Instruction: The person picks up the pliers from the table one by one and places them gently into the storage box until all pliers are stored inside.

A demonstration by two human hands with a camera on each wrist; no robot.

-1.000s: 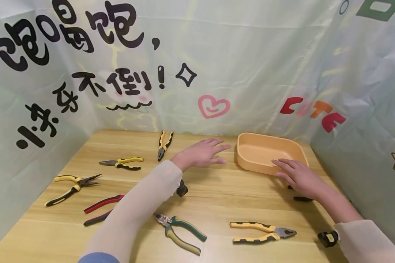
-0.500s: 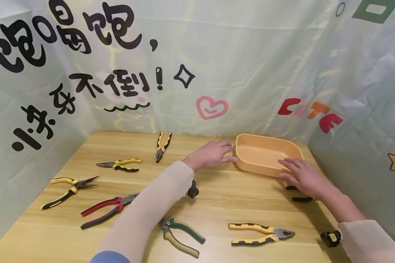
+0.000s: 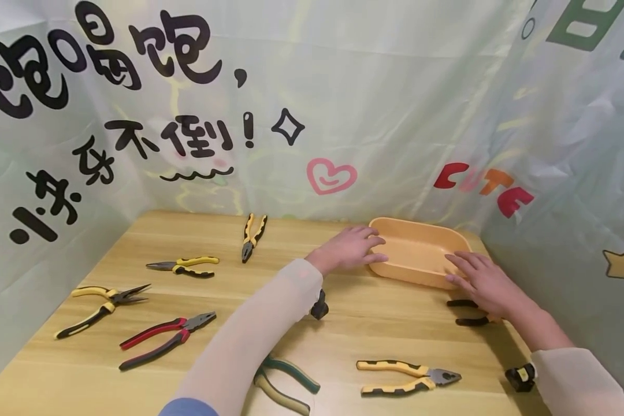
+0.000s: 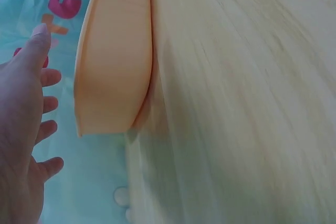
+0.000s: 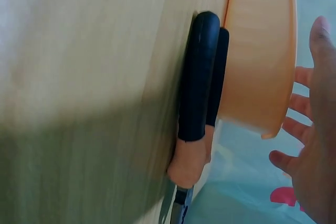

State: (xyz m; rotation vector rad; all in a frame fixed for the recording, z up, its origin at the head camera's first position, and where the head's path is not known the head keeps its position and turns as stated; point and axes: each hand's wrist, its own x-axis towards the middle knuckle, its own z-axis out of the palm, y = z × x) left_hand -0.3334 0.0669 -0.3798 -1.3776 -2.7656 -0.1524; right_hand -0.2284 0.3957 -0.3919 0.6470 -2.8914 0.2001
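Note:
An orange plastic tray (image 3: 411, 277) rests on the wooden table near the back wall. My left hand (image 3: 349, 249) is at its left end, fingers spread and reaching over the rim in the head view; the left wrist view shows a gap between that hand (image 4: 21, 114) and the tray wall (image 4: 113, 56). At the tray's right end hovers my right hand (image 3: 486, 283), fingers loosely extended, holding nothing. Beneath it lie pliers with black and orange handles (image 5: 199, 82), partly hidden by the hand in the head view. Whether either hand touches the tray, I cannot tell.
Yellow-black pliers (image 3: 395, 367) lie at the front right. Green-handled pliers (image 3: 291, 372) are partly behind my left sleeve. Red-black pliers (image 3: 174, 335), needle-nose pliers (image 3: 111, 300), another yellow pair (image 3: 187, 264) and combination pliers (image 3: 252, 237) lie leftward. Printed cloth encloses the table.
My left hand has moved right, from beside the tray to over its left rim. My right hand stays at the right end. The red-black pliers have come fully into sight.

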